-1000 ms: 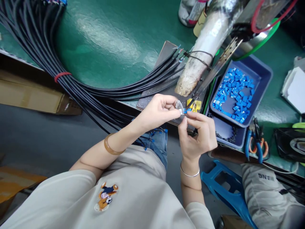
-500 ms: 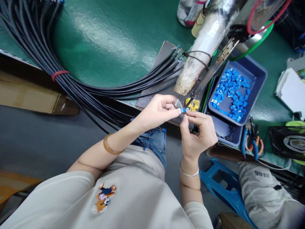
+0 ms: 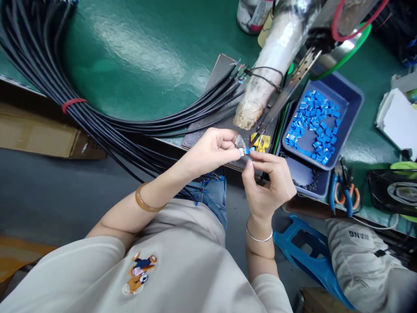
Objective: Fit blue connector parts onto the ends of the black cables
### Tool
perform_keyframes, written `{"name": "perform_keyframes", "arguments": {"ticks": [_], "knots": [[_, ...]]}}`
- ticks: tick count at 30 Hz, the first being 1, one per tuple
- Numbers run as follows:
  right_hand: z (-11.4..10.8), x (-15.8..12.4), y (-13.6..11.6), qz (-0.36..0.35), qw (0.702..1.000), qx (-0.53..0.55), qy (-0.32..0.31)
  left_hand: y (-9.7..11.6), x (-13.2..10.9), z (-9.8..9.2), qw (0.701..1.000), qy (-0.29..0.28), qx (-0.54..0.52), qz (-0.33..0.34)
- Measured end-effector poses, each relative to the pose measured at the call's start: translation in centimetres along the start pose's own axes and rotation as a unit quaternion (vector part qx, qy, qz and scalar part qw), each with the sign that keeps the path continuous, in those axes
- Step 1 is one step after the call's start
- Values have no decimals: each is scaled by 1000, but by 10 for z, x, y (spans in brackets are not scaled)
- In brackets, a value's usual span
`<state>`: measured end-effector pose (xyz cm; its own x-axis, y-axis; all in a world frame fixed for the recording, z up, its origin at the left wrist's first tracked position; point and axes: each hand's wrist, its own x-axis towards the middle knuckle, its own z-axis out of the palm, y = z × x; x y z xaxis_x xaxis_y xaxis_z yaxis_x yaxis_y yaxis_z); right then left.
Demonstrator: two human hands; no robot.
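Note:
Near the table's front edge, my left hand point(image 3: 216, 150) pinches a small white and blue connector point(image 3: 246, 151), with a greyish scrap by its fingers. My right hand point(image 3: 269, 178) is beside it on the right, fingertips close together at the connector's right end; what they hold is too small to make out. Just above the fingertips is the lower end of a metal tool point(image 3: 276, 108) on a stand. A yellow block point(image 3: 262, 141) lies behind the hands. Black cables point(image 3: 156, 126) with stripped ends rest on a dark board point(image 3: 221, 74) to the left.
A blue-grey tray point(image 3: 353, 93) of small blue connectors stands right, over a lower tray point(image 3: 322, 187) with black bits. Pliers point(image 3: 343, 191) lie beside them. A foil-wrapped pipe point(image 3: 273, 61) hangs over the table point(image 3: 130, 56). Another person's sleeve point(image 3: 361, 256) is at lower right, near a blue stool point(image 3: 306, 248).
The whole view has shifted slightly, with most things a little further left. The right hand's thumb sits slightly lower and more apart from the connector; the left hand keeps its pinch.

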<state>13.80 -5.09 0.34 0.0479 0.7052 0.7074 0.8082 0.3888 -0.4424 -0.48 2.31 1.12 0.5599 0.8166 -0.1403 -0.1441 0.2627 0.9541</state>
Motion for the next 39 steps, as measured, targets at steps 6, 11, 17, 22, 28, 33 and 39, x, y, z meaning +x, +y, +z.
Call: {"name": "perform_keyframes", "arguments": {"ticks": [6, 11, 17, 22, 28, 33, 39], "knots": [[-5, -1, -4, 97, 993, 62, -9, 1, -4, -1, 1000, -12, 17, -10], [-11, 1, -7, 126, 990, 61, -17, 2, -9, -1, 999, -13, 29, -1], [-11, -5, -11, 101, 992, 54, -49, 1, -11, -2, 999, -20, 35, 4], [-13, -10, -13, 131, 989, 64, -36, 0, -12, -2, 999, -16, 32, 5], [-13, -7, -11, 165, 965, 167, 113, -5, -14, -1, 999, -5, 45, 6], [-6, -12, -4, 137, 984, 83, 82, -9, -11, 1, 999, -7, 31, 25], [-1, -11, 0, 89, 994, 68, 0, -4, -6, 3, 999, 7, 36, 27]]}}
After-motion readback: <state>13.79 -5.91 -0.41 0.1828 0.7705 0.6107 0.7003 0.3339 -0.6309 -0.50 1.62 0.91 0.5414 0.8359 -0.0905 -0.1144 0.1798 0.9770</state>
